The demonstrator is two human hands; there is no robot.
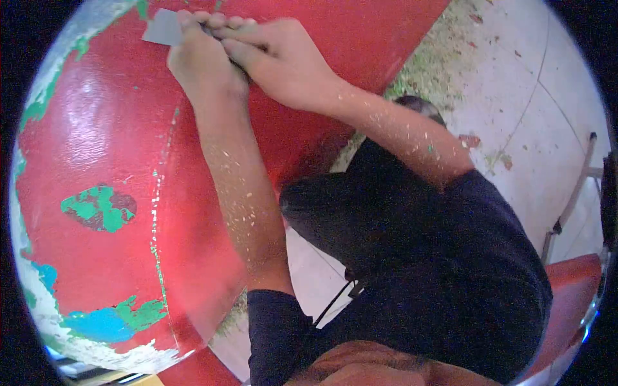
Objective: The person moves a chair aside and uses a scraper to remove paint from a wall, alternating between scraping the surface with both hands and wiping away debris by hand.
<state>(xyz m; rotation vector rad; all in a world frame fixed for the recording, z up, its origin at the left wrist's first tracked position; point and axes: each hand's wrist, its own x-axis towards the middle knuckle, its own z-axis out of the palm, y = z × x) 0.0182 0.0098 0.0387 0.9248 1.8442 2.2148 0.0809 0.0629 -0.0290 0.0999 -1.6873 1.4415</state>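
A flat grey scraper blade (162, 27) lies against the red painted surface (109, 135) at the top left. My left hand (206, 61) is closed around the tool just behind the blade, with its thumb side near the metal. Right beside it, my right hand (283, 61) is closed on the tool's dark handle end, its fingers touching the left hand. Most of the handle is hidden by the fingers. Light flecks of paint cling to both forearms.
Green patches (103, 207) and a blue patch (103, 323) show where red paint is gone. A dotted chipped line (155, 219) runs down the curved surface. Grass (428, 67) and pale paving (528, 96) lie right. A red object (573, 289) stands at the lower right.
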